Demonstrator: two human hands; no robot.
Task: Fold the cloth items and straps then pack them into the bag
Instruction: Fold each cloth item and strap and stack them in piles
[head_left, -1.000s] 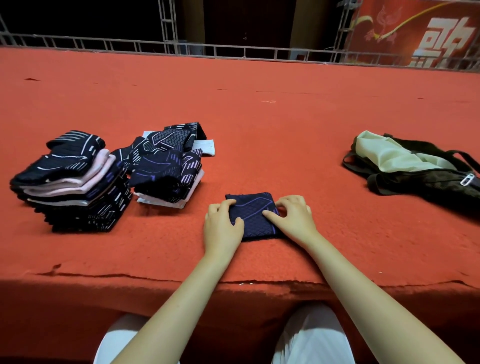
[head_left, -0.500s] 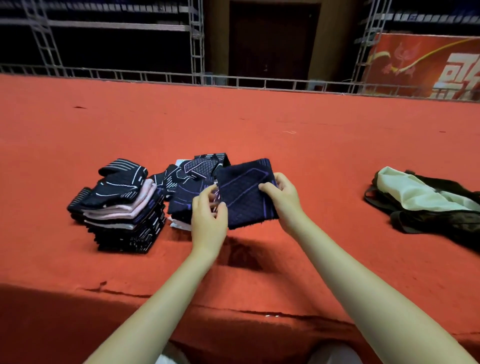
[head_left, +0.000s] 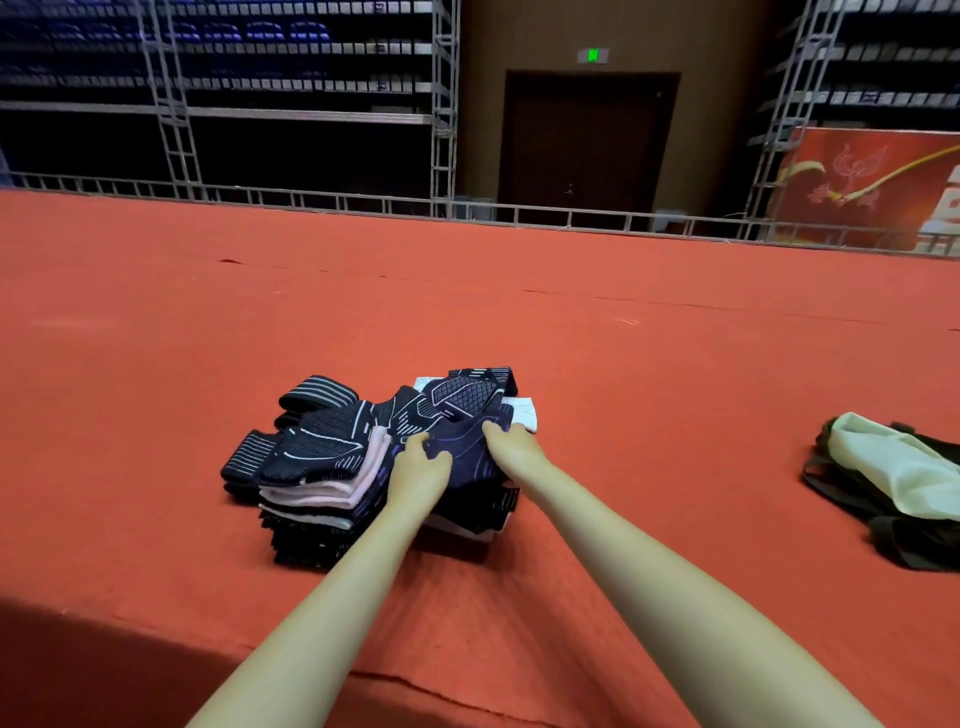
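Wide red-orange carpeted platform (head_left: 623, 364) fills most of the view, w/ a torn front edge near the person. Behind it, a grey metal truss railing (head_left: 363, 200), a dark brown door (head_left: 584, 145) under a small green lit sign (head_left: 593, 55), and a red printed banner (head_left: 872, 187) at far right.

On the carpet at right, well apart from everything else: dark olive fabric bag w/ pale cream lining (head_left: 893, 483), lying open and slumped, partly cut off by the frame edge.

Centre-left: two stacks of folded cloth items, touching side by side. Left stack of folded black, white-lined and pale pink cloths (head_left: 311, 467) is taller; black striped pieces sit on top. Right stack of folded dark navy patterned cloths (head_left: 467, 395) is lower, w/ a white piece showing at its far side.

Folded dark navy cloth w/ purple line pattern (head_left: 465, 449) sits on top of the right stack, between both hands. Left hand (head_left: 420, 465) grips its left edge, fingers curled over the fabric. Right hand (head_left: 511, 444) holds its right edge, fingertips pinching the cloth, thumb side toward centre. Both bare forearms reach fwd from the bottom of the frame.
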